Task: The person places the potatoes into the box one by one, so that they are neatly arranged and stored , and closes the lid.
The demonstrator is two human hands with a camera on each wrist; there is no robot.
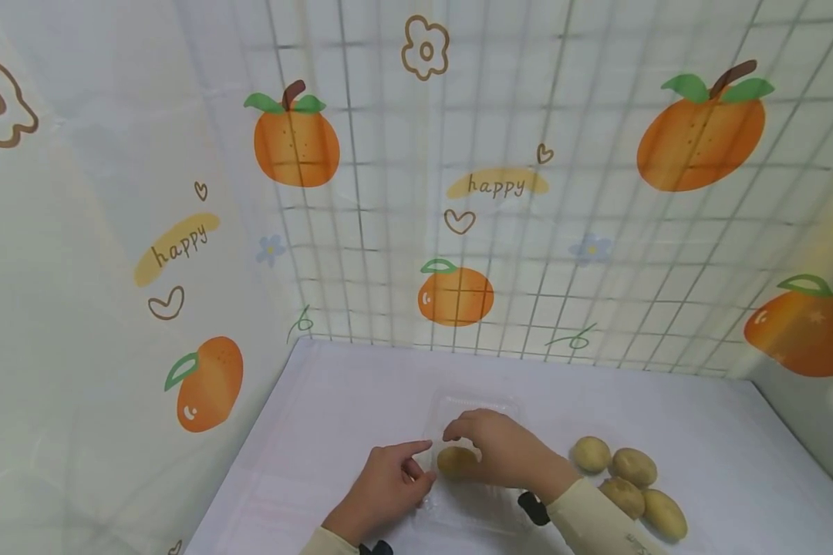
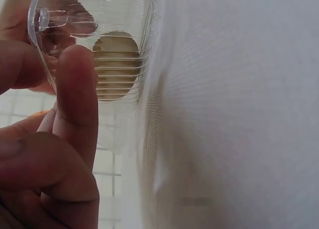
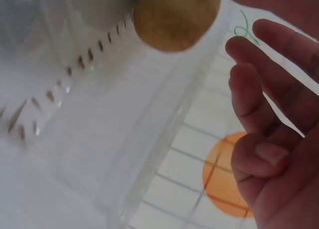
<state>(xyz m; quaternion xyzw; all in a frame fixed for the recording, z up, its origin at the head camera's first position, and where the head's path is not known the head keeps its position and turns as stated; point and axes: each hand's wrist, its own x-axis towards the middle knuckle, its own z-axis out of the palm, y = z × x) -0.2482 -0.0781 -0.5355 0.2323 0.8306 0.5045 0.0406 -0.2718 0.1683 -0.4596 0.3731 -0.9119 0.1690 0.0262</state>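
A clear plastic container (image 1: pixel 482 516) lies on the white table, with one brown potato (image 1: pixel 456 462) inside it. Through the ribbed wall in the left wrist view the same potato (image 2: pixel 117 64) shows. My left hand (image 1: pixel 397 482) is at the container's left side, index finger stretched out and fingertips right at the rim. Over the container is my right hand (image 1: pixel 503 451), its fingers loosely bent and parted beside the potato. The right wrist view shows nothing between the right hand's fingers (image 3: pixel 249 89), with the potato apart from them.
Several loose potatoes (image 1: pixel 622 497) sit in a cluster on the table (image 1: pixel 305 432), right of the container. Behind the table hangs a pale curtain (image 1: pixel 389 223) printed with oranges, in front of a wire grid.
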